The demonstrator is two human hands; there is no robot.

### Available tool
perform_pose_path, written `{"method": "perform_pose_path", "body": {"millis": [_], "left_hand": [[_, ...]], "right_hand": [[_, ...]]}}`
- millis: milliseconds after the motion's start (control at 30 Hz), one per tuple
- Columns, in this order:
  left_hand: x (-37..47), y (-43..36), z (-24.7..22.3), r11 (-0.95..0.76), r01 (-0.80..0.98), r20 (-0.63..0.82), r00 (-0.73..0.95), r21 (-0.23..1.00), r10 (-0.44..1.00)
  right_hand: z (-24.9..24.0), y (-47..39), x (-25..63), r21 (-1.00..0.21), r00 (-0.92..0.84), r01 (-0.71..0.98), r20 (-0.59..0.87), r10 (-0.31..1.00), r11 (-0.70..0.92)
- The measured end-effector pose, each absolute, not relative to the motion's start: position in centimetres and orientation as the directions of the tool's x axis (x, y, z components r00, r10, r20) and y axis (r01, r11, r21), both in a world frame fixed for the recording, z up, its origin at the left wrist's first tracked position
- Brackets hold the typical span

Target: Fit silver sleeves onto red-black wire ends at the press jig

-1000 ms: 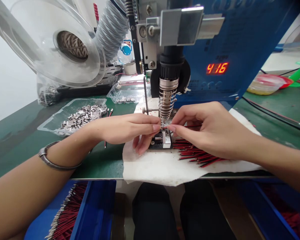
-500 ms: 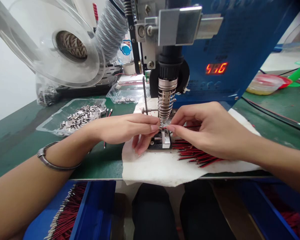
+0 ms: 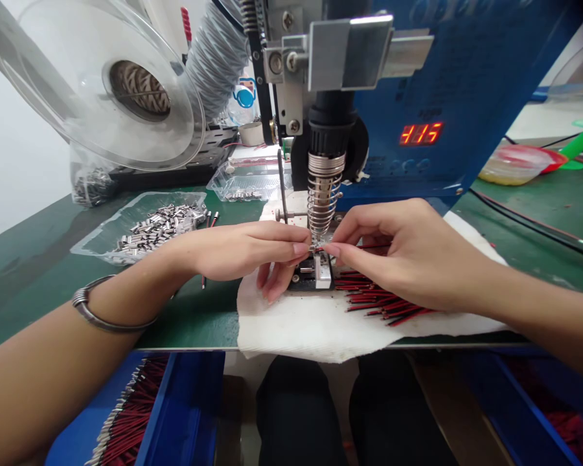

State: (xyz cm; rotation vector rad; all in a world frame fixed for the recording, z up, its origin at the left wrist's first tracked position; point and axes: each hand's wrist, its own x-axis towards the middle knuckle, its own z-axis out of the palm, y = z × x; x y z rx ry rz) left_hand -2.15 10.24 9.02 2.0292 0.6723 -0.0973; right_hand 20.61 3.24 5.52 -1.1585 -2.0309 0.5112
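Observation:
Under the spring-wrapped tip of a soldering machine (image 3: 326,188), both of my hands meet at a small metal fixture (image 3: 322,270). My left hand (image 3: 255,251) comes from the left, thumb and forefinger pinched at a small metal part that the fingertips mostly hide. From the right, my right hand (image 3: 393,249) pinches a thin red-and-black wire (image 3: 369,246), its end at the fixture below the tip. A bundle of red and black wires (image 3: 381,301) lies on a white cloth (image 3: 301,330), partly beneath my right hand.
A clear tray of small metal connectors (image 3: 162,226) stands at left, with a second clear tray (image 3: 245,184) behind. A large clear spool (image 3: 92,84) overhangs the left side. The blue machine housing (image 3: 442,84) blocks the back right. Blue bins (image 3: 184,401) sit below the table edge.
Both hands keep nearly the same place and grip. The red digits on the machine's display have changed.

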Motion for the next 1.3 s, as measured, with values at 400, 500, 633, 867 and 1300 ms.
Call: {"method": "perform_pose_path", "body": {"millis": [400, 500, 633, 867, 1300], "left_hand": [[-2.26, 10.36, 8.99, -0.377, 0.477, -0.312, 0.852, 0.794, 0.42], [-2.3, 10.37, 9.04, -0.386, 0.487, -0.318, 0.848, 0.783, 0.424], [-2.43, 10.52, 8.87, -0.417, 0.483, -0.319, 0.857, 0.77, 0.404], [-2.36, 10.58, 8.84, -0.433, 0.478, -0.317, 0.863, 0.764, 0.393], [-2.37, 10.51, 8.94, -0.414, 0.485, -0.327, 0.858, 0.77, 0.397]], "right_hand": [[5.37, 3.17, 20.64, -0.633, -0.333, 0.575, 0.398, 0.855, 0.519], [5.34, 3.2, 20.67, -0.632, -0.336, 0.565, 0.41, 0.848, 0.53], [5.46, 3.19, 20.71, -0.634, -0.336, 0.563, 0.411, 0.848, 0.53], [5.45, 3.15, 20.71, -0.639, -0.33, 0.563, 0.407, 0.852, 0.524], [5.76, 3.0, 20.58, -0.653, -0.31, 0.585, 0.368, 0.877, 0.481]]}}
